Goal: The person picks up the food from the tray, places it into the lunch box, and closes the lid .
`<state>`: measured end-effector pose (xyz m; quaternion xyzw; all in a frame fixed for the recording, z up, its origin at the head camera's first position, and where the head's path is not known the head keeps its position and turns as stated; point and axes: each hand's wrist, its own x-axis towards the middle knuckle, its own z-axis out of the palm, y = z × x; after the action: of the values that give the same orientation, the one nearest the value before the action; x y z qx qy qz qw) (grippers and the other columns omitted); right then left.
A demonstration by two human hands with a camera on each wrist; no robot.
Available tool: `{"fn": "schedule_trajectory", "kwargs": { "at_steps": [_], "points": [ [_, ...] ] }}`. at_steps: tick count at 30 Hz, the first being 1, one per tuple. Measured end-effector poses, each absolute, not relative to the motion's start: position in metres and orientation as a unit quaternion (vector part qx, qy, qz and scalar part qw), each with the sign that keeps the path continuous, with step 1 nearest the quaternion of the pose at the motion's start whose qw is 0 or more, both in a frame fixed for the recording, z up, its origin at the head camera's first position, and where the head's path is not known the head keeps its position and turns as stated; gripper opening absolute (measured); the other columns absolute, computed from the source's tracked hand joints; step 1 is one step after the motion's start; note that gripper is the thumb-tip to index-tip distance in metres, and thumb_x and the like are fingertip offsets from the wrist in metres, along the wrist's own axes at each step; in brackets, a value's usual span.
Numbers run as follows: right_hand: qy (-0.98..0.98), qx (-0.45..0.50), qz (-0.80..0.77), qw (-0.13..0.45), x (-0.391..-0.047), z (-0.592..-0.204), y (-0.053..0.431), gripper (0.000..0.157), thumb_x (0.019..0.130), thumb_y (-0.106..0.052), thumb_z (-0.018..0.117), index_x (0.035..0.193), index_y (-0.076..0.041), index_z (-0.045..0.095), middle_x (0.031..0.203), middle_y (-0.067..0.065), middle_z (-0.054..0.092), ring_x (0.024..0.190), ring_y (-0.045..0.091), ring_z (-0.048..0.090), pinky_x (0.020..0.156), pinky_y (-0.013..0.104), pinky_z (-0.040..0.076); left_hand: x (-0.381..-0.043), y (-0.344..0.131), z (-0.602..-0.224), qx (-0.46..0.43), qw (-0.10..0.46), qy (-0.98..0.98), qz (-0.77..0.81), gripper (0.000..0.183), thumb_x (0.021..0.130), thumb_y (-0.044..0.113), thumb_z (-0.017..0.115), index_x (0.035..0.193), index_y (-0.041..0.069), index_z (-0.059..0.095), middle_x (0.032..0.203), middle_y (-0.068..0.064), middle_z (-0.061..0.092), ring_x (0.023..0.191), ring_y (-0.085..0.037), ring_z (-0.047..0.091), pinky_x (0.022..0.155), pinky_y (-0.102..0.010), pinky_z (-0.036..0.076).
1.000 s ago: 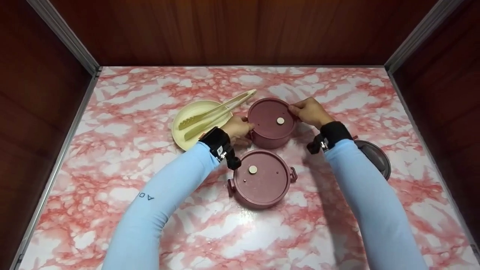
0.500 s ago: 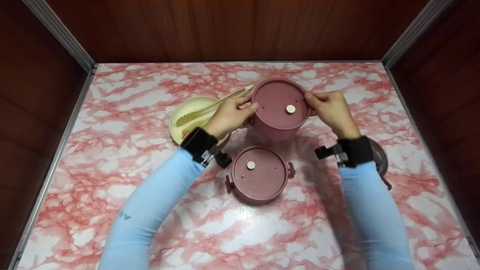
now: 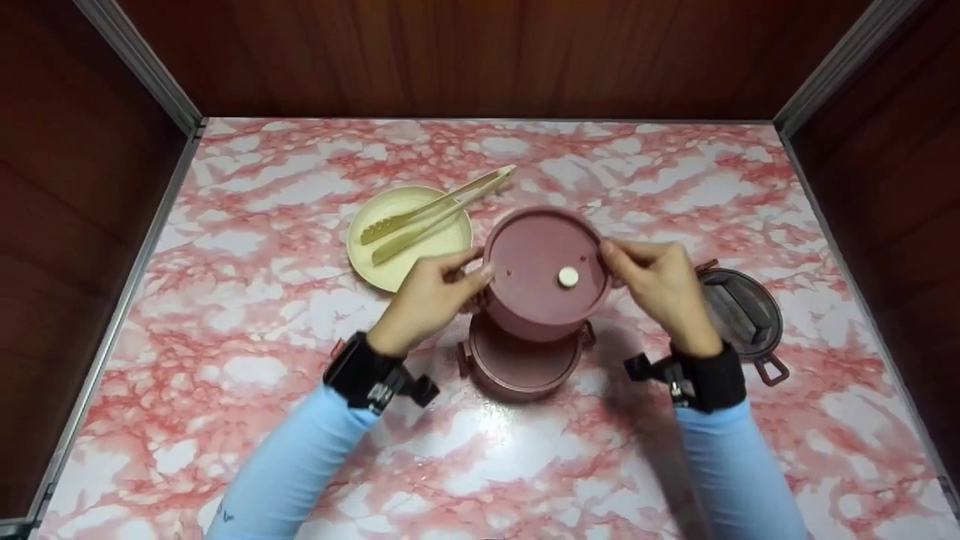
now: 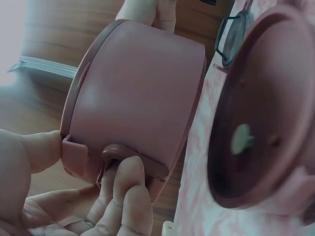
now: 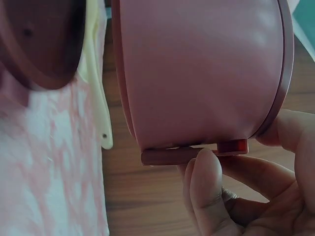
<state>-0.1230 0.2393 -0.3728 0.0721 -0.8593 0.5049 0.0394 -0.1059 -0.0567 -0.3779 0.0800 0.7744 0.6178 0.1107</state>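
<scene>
Both hands hold a maroon lidded pot (image 3: pixel 536 255) up over a second maroon lidded pot (image 3: pixel 525 371), tilted and partly covering it in the head view. My left hand (image 3: pixel 424 300) grips the left handle, thumb at the lid's rim and fingers curled through the loop in the left wrist view. On the opposite side, my right hand (image 3: pixel 664 289) pinches the other handle (image 5: pixel 170 156), its thumb also at the rim. A pale knob (image 3: pixel 568 277) sits on the held pot's lid. The lower pot's knob (image 4: pixel 241 139) shows only in the left wrist view.
Behind my left hand lies a pale yellow plate (image 3: pixel 450 244) with tongs (image 3: pixel 394 225) across it. A round dark pan-like piece with loop handles (image 3: pixel 750 315) lies at the right, beside my right wrist. Wooden panels (image 3: pixel 480 60) enclose the marbled tabletop (image 3: pixel 480 457).
Both hands have lifted the far pot off the tabletop and brought it toward me, over the nearer pot. The plate and tongs have stayed in place.
</scene>
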Motion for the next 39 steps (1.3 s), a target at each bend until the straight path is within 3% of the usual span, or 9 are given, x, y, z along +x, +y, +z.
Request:
{"fn": "schedule_trajectory", "kwargs": {
  "at_steps": [3,10,17,22,28,34,39],
  "points": [
    [-0.853,0.090,0.511,0.051,-0.114,-0.381,0.238,0.028,0.096,-0.032,0.068,0.111,-0.010,0.077,0.087,0.008,0.075,0.066,0.016,0.067,0.059,0.024,0.055,-0.094,-0.059,-0.386,0.076,0.110,0.771,0.622,0.053,0.096,0.026,0.067,0.140,0.001,0.053,0.082,-0.011,0.067,0.073,-0.024,0.066,0.070,-0.032,0.060],
    [-0.848,0.109,0.516,0.045,-0.098,-0.393,0.237,0.024,0.095,-0.025,0.069,0.110,-0.007,0.077,0.093,0.008,0.075,0.068,0.014,0.069,0.060,0.024,0.057,-0.075,-0.063,-0.399,0.074,0.116,0.755,0.641,0.048,0.095,0.021,0.069,0.137,0.002,0.057,0.082,-0.011,0.068,0.072,-0.023,0.067,0.067,-0.034,0.060],
    [-0.861,0.101,0.498,0.034,-0.089,-0.399,0.236,0.027,0.096,-0.029,0.068,0.111,-0.008,0.077,0.092,0.003,0.075,0.068,0.020,0.068,0.059,0.022,0.053,-0.069,-0.066,-0.409,0.083,0.114,0.757,0.637,0.046,0.095,0.018,0.069,0.136,0.001,0.058,0.077,-0.009,0.068,0.070,-0.028,0.067,0.065,-0.041,0.059],
    [-0.861,0.095,0.499,0.029,-0.085,-0.403,0.236,0.029,0.095,-0.029,0.069,0.112,-0.007,0.076,0.095,0.004,0.075,0.069,0.016,0.068,0.061,0.021,0.055,-0.067,-0.067,-0.415,0.075,0.124,0.750,0.645,0.047,0.094,0.019,0.070,0.136,0.002,0.058,0.078,-0.009,0.068,0.072,-0.027,0.067,0.068,-0.043,0.060],
    [-0.855,0.091,0.511,0.015,-0.082,-0.406,0.236,0.028,0.095,-0.028,0.069,0.111,-0.007,0.076,0.096,0.007,0.075,0.069,0.015,0.068,0.061,0.021,0.055,-0.065,-0.070,-0.416,0.079,0.140,0.754,0.637,0.049,0.095,0.023,0.069,0.137,0.002,0.057,0.089,-0.011,0.071,0.075,-0.024,0.069,0.073,-0.043,0.060],
    [-0.850,0.083,0.519,0.017,-0.080,-0.411,0.237,0.025,0.094,-0.029,0.070,0.108,-0.009,0.078,0.092,0.006,0.075,0.066,0.022,0.066,0.059,0.022,0.054,-0.062,-0.072,-0.415,0.092,0.142,0.783,0.599,0.053,0.094,0.033,0.069,0.136,0.003,0.058,0.103,-0.008,0.073,0.082,-0.022,0.068,0.074,-0.034,0.058],
    [-0.850,0.090,0.519,0.021,-0.082,-0.413,0.235,0.026,0.094,-0.027,0.071,0.108,-0.007,0.078,0.102,0.006,0.075,0.089,0.015,0.071,0.074,0.021,0.056,-0.057,-0.074,-0.415,0.078,0.125,0.798,0.584,0.052,0.093,0.038,0.070,0.133,0.006,0.062,0.100,-0.007,0.074,0.074,-0.025,0.068,0.066,-0.036,0.057]
  ]
}}
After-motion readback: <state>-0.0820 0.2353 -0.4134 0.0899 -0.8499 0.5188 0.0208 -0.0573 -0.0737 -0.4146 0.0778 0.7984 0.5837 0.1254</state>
